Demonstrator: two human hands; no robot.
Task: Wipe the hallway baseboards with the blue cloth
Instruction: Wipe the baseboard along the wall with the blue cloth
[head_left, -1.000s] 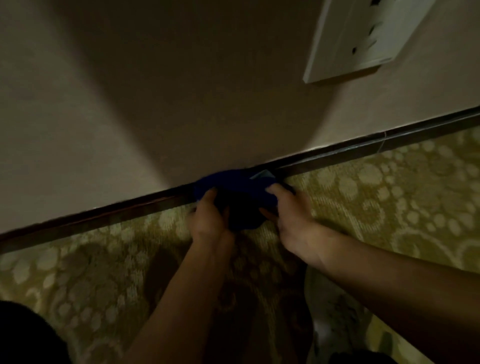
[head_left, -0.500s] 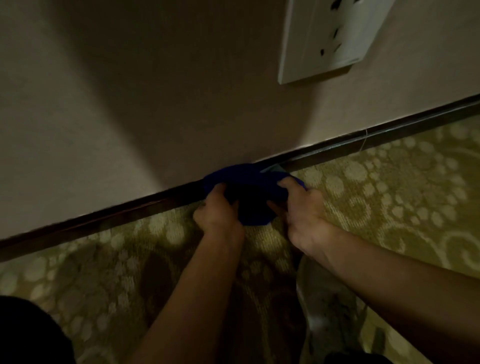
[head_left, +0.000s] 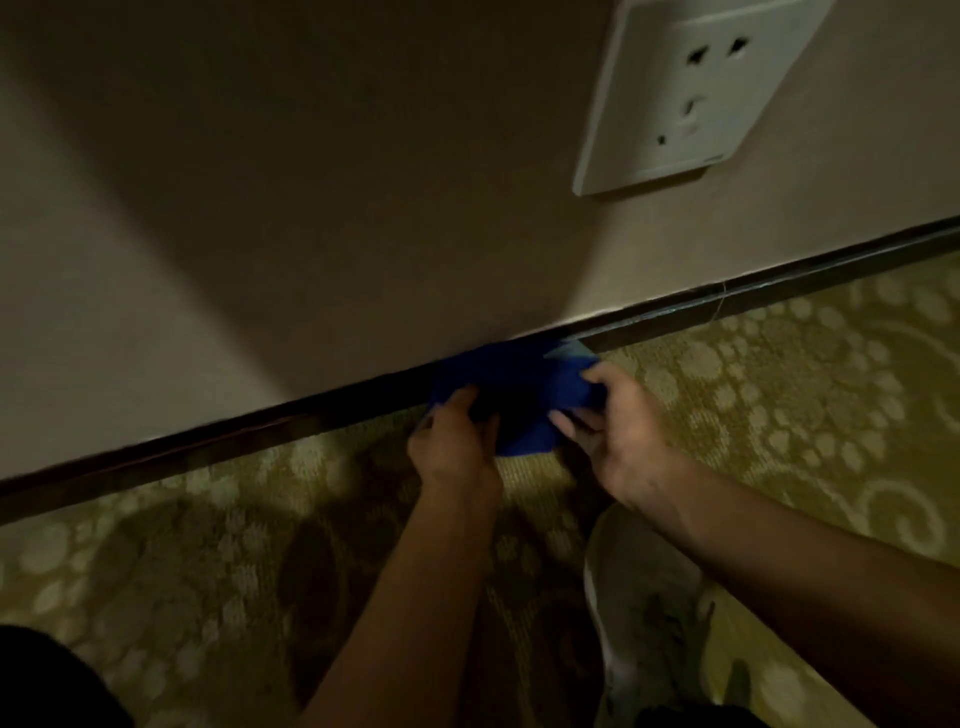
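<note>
Wall (head_left: 260, 208) fills the upper half of the view, plain and beige, with a broad shadow falling down its middle and a white socket plate (head_left: 691, 88) mounted at the upper right. Patterned carpet (head_left: 805, 415) in olive and cream, with rings of pale dots and scrolls, covers the floor below. Between the two runs the dark baseboard (head_left: 208, 452), a long narrow strip slanting from the lower left edge up to the right edge. Two bare forearms reach in from the bottom toward it. A pale shoe (head_left: 644, 597) rests on the carpet under the right forearm. The blue cloth (head_left: 519, 374) is bunched against the baseboard near the middle, its long axis lying along the strip, its upper edge pressed to the trim and its lower part hanging onto the carpet; a lighter corner shows at its right end. The left hand (head_left: 457, 447) is curled closed on the cloth's left part, fingers pinching the fabric. The right hand (head_left: 618, 431) clamps the right part, fingertips on the cloth and thumb tucked under it.
</note>
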